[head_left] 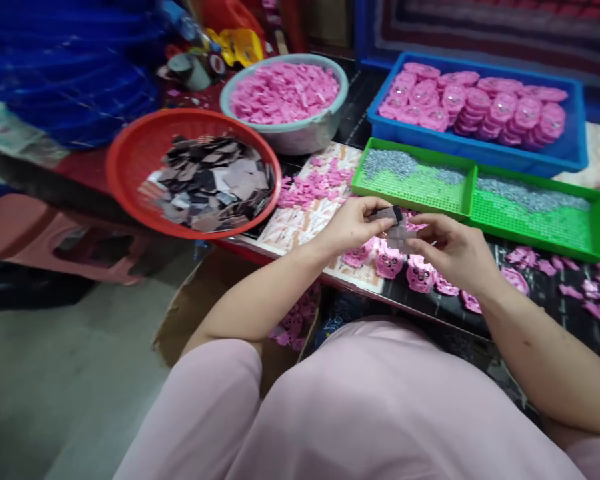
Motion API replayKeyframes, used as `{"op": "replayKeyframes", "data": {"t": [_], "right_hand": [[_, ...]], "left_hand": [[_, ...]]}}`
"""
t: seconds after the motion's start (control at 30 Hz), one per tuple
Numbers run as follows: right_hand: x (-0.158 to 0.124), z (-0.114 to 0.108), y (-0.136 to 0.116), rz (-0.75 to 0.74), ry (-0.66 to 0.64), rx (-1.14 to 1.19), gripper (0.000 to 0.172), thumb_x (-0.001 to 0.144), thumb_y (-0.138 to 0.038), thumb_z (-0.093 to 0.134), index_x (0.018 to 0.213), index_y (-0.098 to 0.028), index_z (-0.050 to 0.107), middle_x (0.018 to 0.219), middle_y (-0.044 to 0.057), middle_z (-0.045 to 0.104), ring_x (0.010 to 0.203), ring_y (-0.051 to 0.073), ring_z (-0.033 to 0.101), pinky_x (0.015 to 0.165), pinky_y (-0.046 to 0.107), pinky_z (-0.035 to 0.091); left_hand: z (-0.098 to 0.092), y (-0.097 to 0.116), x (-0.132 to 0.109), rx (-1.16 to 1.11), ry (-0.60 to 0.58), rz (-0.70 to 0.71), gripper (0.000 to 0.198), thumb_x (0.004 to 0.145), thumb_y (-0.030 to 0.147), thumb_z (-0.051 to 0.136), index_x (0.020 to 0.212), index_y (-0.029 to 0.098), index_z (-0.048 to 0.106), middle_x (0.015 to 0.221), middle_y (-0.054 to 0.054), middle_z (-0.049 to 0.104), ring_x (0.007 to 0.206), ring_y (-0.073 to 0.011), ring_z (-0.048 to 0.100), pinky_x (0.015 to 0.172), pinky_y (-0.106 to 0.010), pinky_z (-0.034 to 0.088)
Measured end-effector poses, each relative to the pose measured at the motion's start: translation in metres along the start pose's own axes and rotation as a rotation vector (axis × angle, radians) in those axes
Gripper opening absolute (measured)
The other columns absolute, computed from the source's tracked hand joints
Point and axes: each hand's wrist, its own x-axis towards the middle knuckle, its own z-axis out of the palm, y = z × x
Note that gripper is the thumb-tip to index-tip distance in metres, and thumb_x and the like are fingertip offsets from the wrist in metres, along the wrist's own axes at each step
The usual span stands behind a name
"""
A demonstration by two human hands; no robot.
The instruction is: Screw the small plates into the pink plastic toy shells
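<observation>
My left hand pinches a small stack of grey-brown square chips above the table edge. My right hand meets it from the right, fingers closed on a thin greyish piece at the stack. Below both hands lie pink pig-shaped parts in a row on the dark tabletop. A red basket to the left holds many of the same grey-brown squares.
A grey bowl of pink pieces stands at the back. A blue bin holds stacked pink discs. Two green trays hold small grey bits. A cardboard box sits under the table; a pink stool stands left.
</observation>
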Motion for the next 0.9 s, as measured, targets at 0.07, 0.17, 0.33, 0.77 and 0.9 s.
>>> {"op": "replayKeyframes", "data": {"t": [0.07,0.17,0.33,0.77,0.9], "right_hand": [[-0.018,-0.016,0.010,0.089,0.005,0.054,0.038,0.083,-0.035,0.065,0.118,-0.021,0.062,0.079,0.002,0.068,0.063,0.013,0.065,0.058,0.024,0.054],[-0.054,-0.045,0.029,0.236,0.166,0.220,0.039,0.083,-0.037,0.065,0.120,-0.024,0.063,0.084,0.002,0.066,0.058,0.011,0.063,0.055,0.024,0.056],[-0.123,-0.086,0.066,0.461,0.525,0.288,0.030,0.076,-0.040,0.073,0.104,-0.028,0.072,0.087,0.001,0.071,0.056,0.011,0.063,0.053,0.026,0.058],[-0.170,-0.074,0.101,-0.048,0.331,-0.607,0.030,0.087,-0.020,0.061,0.114,-0.031,0.068,0.096,0.002,0.070,0.082,0.014,0.066,0.074,0.028,0.054],[-0.165,-0.079,0.110,-0.136,0.236,-0.726,0.029,0.087,-0.019,0.060,0.114,-0.028,0.068,0.092,0.004,0.069,0.084,0.017,0.062,0.074,0.032,0.051]], "left_hand": [[0.018,-0.008,0.003,-0.064,-0.018,-0.019,0.024,0.071,0.025,0.073,0.088,0.010,0.065,0.081,-0.003,0.067,0.071,-0.0118,0.063,0.067,-0.025,0.053],[0.038,-0.016,0.006,-0.177,-0.034,-0.061,0.033,0.067,0.034,0.078,0.089,0.012,0.064,0.083,-0.002,0.067,0.069,-0.0115,0.063,0.066,-0.025,0.055],[0.057,-0.017,0.006,-0.140,-0.059,-0.126,0.037,0.062,0.041,0.081,0.085,0.017,0.066,0.078,-0.001,0.067,0.069,-0.0131,0.065,0.063,-0.025,0.058],[0.098,-0.006,0.008,-0.094,-0.213,-0.208,0.032,0.063,0.036,0.080,0.084,0.016,0.065,0.075,0.000,0.067,0.060,-0.0100,0.062,0.062,-0.023,0.056],[0.107,-0.006,0.007,-0.117,-0.237,-0.255,0.033,0.063,0.036,0.081,0.084,0.016,0.065,0.076,0.000,0.067,0.061,-0.0102,0.063,0.063,-0.024,0.056]]}}
